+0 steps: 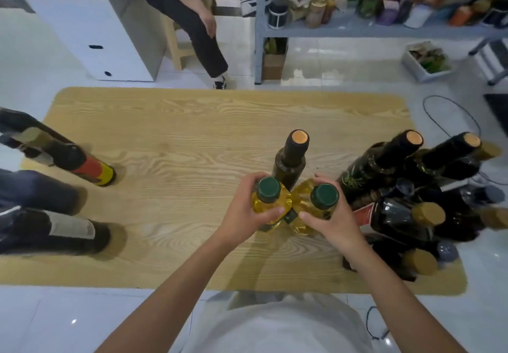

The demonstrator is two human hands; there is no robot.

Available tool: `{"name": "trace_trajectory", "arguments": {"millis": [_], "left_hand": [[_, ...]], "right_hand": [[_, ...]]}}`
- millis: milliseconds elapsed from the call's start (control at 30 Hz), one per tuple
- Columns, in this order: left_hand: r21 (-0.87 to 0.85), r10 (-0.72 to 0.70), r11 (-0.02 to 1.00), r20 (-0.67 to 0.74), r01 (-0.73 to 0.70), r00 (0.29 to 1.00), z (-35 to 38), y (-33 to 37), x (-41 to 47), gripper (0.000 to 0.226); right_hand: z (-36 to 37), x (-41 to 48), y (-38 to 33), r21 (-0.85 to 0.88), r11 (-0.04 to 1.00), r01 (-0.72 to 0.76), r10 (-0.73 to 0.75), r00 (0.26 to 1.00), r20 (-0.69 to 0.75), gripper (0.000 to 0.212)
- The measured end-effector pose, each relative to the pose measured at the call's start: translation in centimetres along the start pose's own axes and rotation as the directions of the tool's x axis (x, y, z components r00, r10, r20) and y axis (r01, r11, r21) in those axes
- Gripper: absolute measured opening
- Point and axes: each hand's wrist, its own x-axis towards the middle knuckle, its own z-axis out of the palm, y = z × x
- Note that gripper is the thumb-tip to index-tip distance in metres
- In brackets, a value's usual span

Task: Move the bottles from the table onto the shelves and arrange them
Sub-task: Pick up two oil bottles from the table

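Observation:
Two yellow oil bottles with dark green caps stand side by side near the middle of the wooden table (178,132). My left hand (244,212) grips the left yellow bottle (270,201) around its shoulder. My right hand (330,222) grips the right yellow bottle (316,201) the same way. Just behind them stands a dark green bottle (291,157) with an orange-topped cap. Several dark bottles (398,187) crowd the table's right end. Three dark bottles (68,160) stand at the left end.
A grey metal shelf (357,29) loaded with jars, boxes and bottles stands beyond the table at the upper right. A person sits on a wooden stool (176,50) behind the table, beside a white cabinet (90,44). A white crate (426,61) and cables lie on the floor at right.

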Motion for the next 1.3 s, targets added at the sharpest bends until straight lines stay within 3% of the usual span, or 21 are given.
{"name": "trace_trajectory", "arguments": {"millis": [67, 233, 333, 467, 567, 700, 833, 900, 967, 1033, 1133, 1167, 1300], "left_hand": [[-0.015, 0.021, 1.0, -0.017, -0.022, 1.0, 0.4, -0.6, -0.2, 0.068], [-0.009, -0.007, 1.0, -0.249, 0.005, 0.968, 2.2, -2.0, -1.9, 0.092], [-0.066, -0.044, 0.997, -0.307, 0.025, 0.951, 2.9, -2.3, -2.5, 0.087], [-0.194, -0.106, 0.979, -0.216, 0.064, 0.971, 2.9, -2.0, -2.3, 0.082], [-0.225, -0.12, 0.97, -0.128, 0.089, 0.985, 2.6, -2.0, -2.2, 0.091], [-0.191, -0.135, 0.974, -0.069, 0.119, 0.988, 2.7, -2.6, -2.1, 0.093], [-0.101, -0.176, 0.981, -0.067, 0.168, 0.982, 2.2, -3.0, -1.9, 0.079], [-0.078, -0.174, 0.982, -0.037, 0.17, 0.984, 1.4, -3.0, -1.5, 0.079], [-0.052, -0.157, 0.986, 0.011, 0.158, 0.987, 0.5, -3.1, -1.2, 0.078], [-0.033, -0.146, 0.988, 0.059, 0.148, 0.987, -0.4, -3.3, -1.1, 0.077], [-0.015, -0.137, 0.99, 0.115, 0.14, 0.984, -1.2, -3.7, -1.1, 0.077], [-0.016, -0.136, 0.99, 0.124, 0.139, 0.983, -1.3, -3.8, -1.1, 0.078], [-0.028, -0.144, 0.989, 0.117, 0.149, 0.983, -0.8, -3.8, -1.2, 0.08]], "right_hand": [[0.3, 0.1, 0.4, -0.031, 0.999, 0.011, -0.01, 1.0, 0.014, 0.079], [0.6, 0.3, 1.3, -0.128, 0.992, 0.004, -0.01, 0.999, -0.043, 0.1], [1.3, -0.2, 2.1, -0.102, 0.994, -0.032, 0.019, 0.992, -0.122, 0.103], [3.0, -1.2, 4.1, 0.096, 0.97, -0.222, 0.237, 0.953, -0.189, 0.097], [3.4, -1.0, 4.1, 0.186, 0.951, -0.247, 0.288, 0.927, -0.241, 0.073], [2.5, -0.3, 3.6, 0.168, 0.942, -0.291, 0.327, 0.912, -0.249, 0.044], [1.5, 1.0, 2.7, 0.24, 0.888, -0.393, 0.435, 0.887, -0.155, 0.034], [1.3, 1.2, 0.8, 0.129, 0.885, -0.447, 0.462, 0.876, -0.137, 0.034], [1.2, 1.0, 1.0, 0.177, 0.89, -0.42, 0.442, 0.89, -0.113, 0.037], [1.6, 1.1, 2.3, 0.17, 0.896, -0.41, 0.439, 0.876, -0.201, 0.036], [2.0, -0.2, 3.6, 0.211, 0.92, -0.33, 0.377, 0.891, -0.251, 0.017], [2.1, -0.9, 4.2, 0.241, 0.922, -0.305, 0.362, 0.898, -0.249, 0.018], [2.9, -4.6, 5.1, 0.229, 0.932, -0.282, 0.34, 0.898, -0.278, 0.055]]}}
